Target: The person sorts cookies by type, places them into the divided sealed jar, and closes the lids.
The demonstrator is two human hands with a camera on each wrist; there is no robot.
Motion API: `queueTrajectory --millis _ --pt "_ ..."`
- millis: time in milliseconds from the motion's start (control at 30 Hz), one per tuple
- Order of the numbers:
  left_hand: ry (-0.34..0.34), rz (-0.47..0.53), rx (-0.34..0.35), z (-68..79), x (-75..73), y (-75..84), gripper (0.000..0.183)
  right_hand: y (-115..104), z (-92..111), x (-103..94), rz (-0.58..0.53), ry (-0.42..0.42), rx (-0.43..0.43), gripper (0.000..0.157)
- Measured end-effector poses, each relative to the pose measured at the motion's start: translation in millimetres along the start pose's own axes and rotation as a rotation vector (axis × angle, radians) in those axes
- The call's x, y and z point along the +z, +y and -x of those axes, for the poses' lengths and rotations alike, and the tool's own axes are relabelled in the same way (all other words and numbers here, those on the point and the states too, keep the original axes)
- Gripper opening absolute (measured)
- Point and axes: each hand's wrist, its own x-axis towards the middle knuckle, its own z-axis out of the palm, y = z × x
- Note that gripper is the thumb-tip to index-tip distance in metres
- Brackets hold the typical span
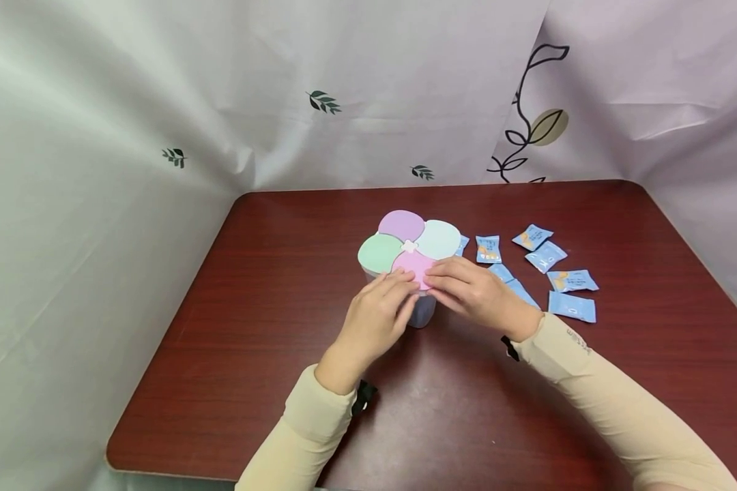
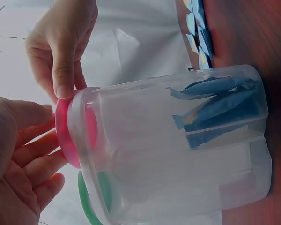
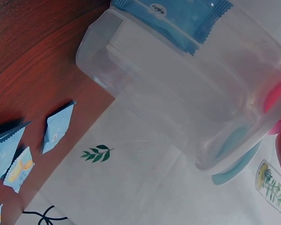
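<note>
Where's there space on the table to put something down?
The table is bare from the container to the left edge, and between the sleeves. It's crowded right of the container, where blue packets lie, and at the pink lid, which the left hand and right hand touch.

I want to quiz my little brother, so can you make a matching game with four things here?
1. pink lid
2. see-through container
3. loose packets
4. table

A. dark reddish-brown
B. touched by the left hand and the right hand
C. light blue, lying outside the container
D. has blue packets inside

Pairs: 1-B, 2-D, 3-C, 4-A
</note>
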Motion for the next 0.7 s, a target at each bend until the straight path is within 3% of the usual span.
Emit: queueTrajectory --millis 200,700 --pt "0.007 -0.006 -0.015 0.9 0.5 1.0 0.016 1.1 1.8 -0.5 0.005 -0.012 0.002 0.022" --pt "0.114 -0.026 -0.03 7.9 8.6 3.2 0.019 -1.1 3.8 1.3 0.053 0.012 -0.018 0.021"
